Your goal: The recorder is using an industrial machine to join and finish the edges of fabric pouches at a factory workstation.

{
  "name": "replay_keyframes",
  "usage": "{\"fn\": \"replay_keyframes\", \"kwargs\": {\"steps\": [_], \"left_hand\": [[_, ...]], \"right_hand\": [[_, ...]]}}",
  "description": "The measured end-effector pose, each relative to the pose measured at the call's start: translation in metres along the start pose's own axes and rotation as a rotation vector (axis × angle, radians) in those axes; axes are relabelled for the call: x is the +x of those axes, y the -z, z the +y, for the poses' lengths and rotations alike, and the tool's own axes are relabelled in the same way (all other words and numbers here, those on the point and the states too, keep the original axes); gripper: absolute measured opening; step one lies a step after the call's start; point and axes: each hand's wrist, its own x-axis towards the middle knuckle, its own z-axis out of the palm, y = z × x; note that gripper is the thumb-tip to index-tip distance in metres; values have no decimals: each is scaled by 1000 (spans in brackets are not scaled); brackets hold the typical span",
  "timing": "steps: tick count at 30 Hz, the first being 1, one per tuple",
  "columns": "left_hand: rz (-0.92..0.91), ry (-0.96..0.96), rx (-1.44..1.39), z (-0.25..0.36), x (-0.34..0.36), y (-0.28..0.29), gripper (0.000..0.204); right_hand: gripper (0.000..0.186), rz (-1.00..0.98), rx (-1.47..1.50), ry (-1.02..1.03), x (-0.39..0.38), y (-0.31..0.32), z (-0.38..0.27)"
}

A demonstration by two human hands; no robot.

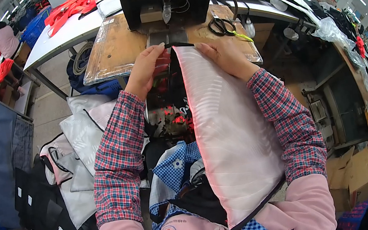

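Observation:
A pale pinkish-white, glossy fabric panel (234, 126) hangs down from my right hand (223, 56), which pinches its top corner. Pink shows along its left side and black trim along its lower edge. A short black strip (180, 45) runs across the top of the panel. My left hand (148, 67) is closed, thumb and finger pinching the strip's left end. Both hands are over the front edge of a wooden worktop (108, 50), just before a dark machine (164, 2). Black-handled scissors (222, 26) lie on the worktop beyond my right hand.
White fabric pieces (81, 131) are piled at the left, beside black fabric (46, 218). White tables (57, 41) flank the machine, with red straps (73, 8) on the left one. A cardboard box (351, 175) stands at lower right. Another person (6, 39) sits far left.

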Motion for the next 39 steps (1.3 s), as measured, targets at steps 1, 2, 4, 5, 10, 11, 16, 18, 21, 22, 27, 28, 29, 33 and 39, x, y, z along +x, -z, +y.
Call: {"fn": "replay_keyframes", "kwargs": {"steps": [1, 2, 4, 5, 10, 11, 16, 18, 21, 22, 27, 28, 29, 33, 39], "left_hand": [[-26, -12, -62, 2, 6, 0, 19], [-25, -13, -60, 5, 12, 1, 19], [84, -13, -103, 11, 24, 1, 14], [83, -14, -104, 13, 29, 0, 14], [161, -28, -194, 22, 51, -5, 12], [157, -30, -196, 24, 55, -7, 12], [217, -34, -241, 30, 67, -8, 12], [226, -47, -253, 28, 70, -8, 12], [211, -80, -258, 29, 76, -7, 13], [187, -99, -249, 28, 78, -6, 13], [195, -162, -220, 28, 85, -3, 14], [192, -182, -210, 28, 86, -4, 14], [191, -181, -211, 27, 88, -4, 14], [190, -218, -172, 26, 95, -2, 15], [86, -522, 566, 54, 40, 17, 24]], "right_hand": [[56, 1, 0, 1, 5, 0, 2], [56, -17, 16, -25, 10, 0, 3], [55, -35, 28, -52, 19, 3, 0], [55, -66, -15, -95, 23, 6, -2], [54, -47, 1, -109, 40, 3, 9], [56, -13, 24, -66, 43, 2, 12], [63, -1, 23, -28, 58, 0, 17], [67, -59, -47, -144, 63, 3, 13], [69, -46, -72, -140, 64, 4, 14], [69, -49, -72, -141, 65, 4, 13], [72, -63, -84, -193, 69, 2, 14], [72, -64, -86, -194, 70, 2, 15], [72, -63, -93, -191, 70, 3, 17], [72, -79, -100, -149, 72, 7, 20], [75, -220, 1, -53, 49, 13, 32]]}}
